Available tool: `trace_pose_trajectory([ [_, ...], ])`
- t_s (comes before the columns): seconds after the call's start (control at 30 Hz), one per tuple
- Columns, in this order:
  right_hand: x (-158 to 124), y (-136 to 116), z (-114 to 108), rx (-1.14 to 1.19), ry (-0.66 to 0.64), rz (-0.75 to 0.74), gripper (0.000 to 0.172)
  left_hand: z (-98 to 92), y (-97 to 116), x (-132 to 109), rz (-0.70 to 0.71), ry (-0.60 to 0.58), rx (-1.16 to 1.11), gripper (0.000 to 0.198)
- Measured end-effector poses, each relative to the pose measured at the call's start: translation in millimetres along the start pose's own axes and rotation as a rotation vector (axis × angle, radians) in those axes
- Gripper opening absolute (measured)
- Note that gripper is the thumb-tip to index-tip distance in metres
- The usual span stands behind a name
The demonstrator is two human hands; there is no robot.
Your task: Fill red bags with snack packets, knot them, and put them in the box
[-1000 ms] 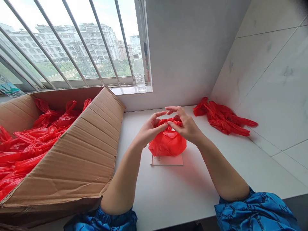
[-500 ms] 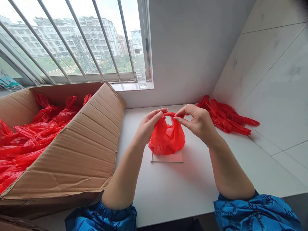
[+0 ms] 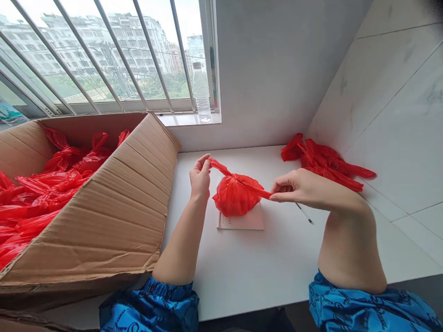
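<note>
Pinching the red plastic bag (image 3: 235,199) by its taut handles, left hand (image 3: 200,177) and right hand (image 3: 298,186) flank it, the left nearer.

Left hand (image 3: 200,177) upright, fingers pointing up, thumb and fingertips pinched tight at the top. Right hand (image 3: 301,186) slightly lower and well apart from it, back of hand up, thumb and forefinger pinched closed, tips aimed toward the left hand. Both forearms bare, wrists straight
</note>
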State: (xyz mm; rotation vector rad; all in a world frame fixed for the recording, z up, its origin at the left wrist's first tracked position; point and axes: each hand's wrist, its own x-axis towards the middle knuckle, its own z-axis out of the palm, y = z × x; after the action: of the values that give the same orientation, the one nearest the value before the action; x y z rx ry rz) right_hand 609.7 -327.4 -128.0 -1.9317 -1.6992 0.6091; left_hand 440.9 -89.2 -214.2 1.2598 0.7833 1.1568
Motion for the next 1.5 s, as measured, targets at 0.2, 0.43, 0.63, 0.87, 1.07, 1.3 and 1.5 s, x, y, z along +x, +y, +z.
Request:
trace_pose_trajectory([
  [0.2,20,39,4,0.029,0.179,0.149,0.047,6.0,19,-18,-0.024,-0.222,0.165,0.058],
  [0.43,46,48,63,0.111,-0.119,-0.071,0.087,-3.4,14,-69,0.101,-0.522,0.834,0.053],
  [0.63,63,57,121,0.089,0.136,-0.169,0.055,-6.7,-24,-88,0.464,-0.464,1.128,0.034],
  [0.87,77,75,159,-0.203,0.144,-0.135,0.068,-16.7,-57,-81,0.498,-0.478,1.322,0.046],
  [1.07,80,78,165,-0.272,0.136,-0.123,0.066,-18.0,-63,-80,0.479,-0.496,1.326,0.043],
  [1.3,80,80,170,-0.329,0.129,-0.123,0.063,-17.5,-64,-81,0.41,-0.523,1.264,0.042],
  [1.5,80,79,170,-0.34,0.115,-0.121,0.063,-19.5,-68,-79,0.401,-0.513,1.187,0.04],
])
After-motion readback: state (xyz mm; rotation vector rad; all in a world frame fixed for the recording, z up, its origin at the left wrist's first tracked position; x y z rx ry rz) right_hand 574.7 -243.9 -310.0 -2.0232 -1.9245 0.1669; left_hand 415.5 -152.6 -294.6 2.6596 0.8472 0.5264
